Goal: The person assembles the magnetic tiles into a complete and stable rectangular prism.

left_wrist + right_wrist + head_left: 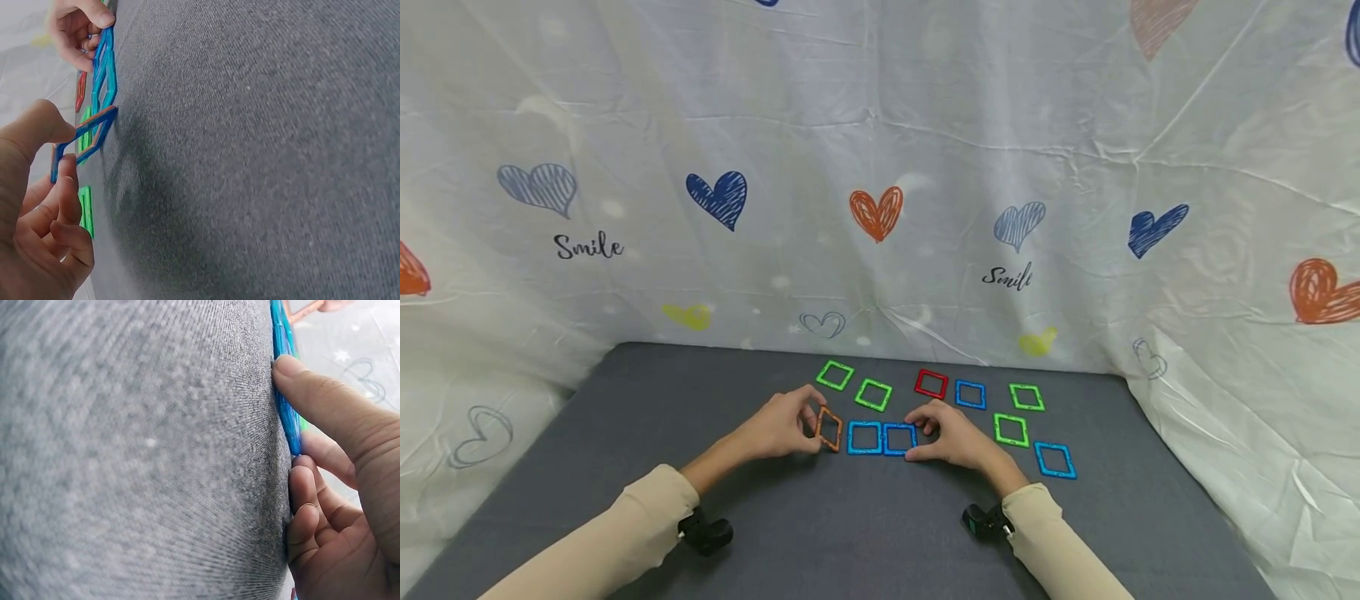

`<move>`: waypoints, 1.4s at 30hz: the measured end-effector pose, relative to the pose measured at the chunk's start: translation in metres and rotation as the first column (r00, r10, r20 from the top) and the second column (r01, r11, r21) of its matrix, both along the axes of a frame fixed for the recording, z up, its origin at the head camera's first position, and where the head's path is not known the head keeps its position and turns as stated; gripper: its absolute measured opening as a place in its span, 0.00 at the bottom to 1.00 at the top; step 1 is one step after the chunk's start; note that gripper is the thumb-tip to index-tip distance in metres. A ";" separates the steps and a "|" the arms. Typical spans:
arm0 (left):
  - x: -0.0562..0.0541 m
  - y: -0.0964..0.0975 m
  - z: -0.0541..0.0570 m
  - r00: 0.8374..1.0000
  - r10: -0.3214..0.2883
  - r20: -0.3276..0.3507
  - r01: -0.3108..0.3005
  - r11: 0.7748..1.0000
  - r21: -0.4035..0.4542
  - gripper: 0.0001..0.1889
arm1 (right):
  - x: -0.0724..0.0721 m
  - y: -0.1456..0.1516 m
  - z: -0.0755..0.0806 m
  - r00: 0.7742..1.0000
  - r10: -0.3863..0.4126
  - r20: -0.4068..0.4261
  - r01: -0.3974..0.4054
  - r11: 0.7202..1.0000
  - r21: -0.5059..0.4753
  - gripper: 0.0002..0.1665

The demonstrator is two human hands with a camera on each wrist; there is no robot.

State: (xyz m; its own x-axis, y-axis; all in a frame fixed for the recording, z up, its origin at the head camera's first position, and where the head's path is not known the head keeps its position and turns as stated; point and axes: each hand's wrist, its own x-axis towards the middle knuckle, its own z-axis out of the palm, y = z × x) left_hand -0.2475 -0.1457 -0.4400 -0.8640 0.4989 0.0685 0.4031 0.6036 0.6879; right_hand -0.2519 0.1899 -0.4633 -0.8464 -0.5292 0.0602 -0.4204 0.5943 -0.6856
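My left hand (786, 427) pinches an orange square magnetic tile (840, 435) between thumb and fingers. That tile is tilted up, and in the left wrist view its frame (95, 120) looks partly blue. To its right, two blue square tiles lie flat side by side: the left one (865, 452) and the right one (898, 452). The thumb and a finger of my right hand (955, 437) hold the right tile by its near and far edges. In the right wrist view, the thumb lies against this blue tile (286, 419), seen nearly edge-on.
Behind the hands lie two green tiles (873, 407), a red tile (931, 395) and a blue tile (971, 406). Further right are two more green tiles (1012, 442) and another blue tile (1056, 474). A white curtain (880, 292) hangs behind the grey tabletop (850, 533).
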 end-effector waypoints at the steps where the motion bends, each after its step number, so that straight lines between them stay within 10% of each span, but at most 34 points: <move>1: 0.000 0.001 0.000 1.000 0.003 0.001 -0.003 1.000 -0.004 0.27 | 0.000 0.000 0.000 1.000 -0.001 0.000 0.001 1.000 0.001 0.29; 17: 0.000 0.013 -0.001 0.995 -0.037 -0.094 0.042 0.998 0.054 0.27 | -0.002 0.001 0.001 1.000 -0.001 -0.006 0.001 1.000 0.009 0.29; 28: 0.000 0.019 -0.008 0.996 -0.084 -0.043 0.090 0.979 0.185 0.27 | -0.006 0.002 0.001 0.999 0.018 -0.033 -0.017 0.999 0.039 0.30; 42: 0.002 0.025 -0.018 0.999 0.009 -0.037 0.001 0.966 0.257 0.20 | -0.006 0.003 0.000 0.997 0.057 -0.055 -0.053 0.996 0.069 0.30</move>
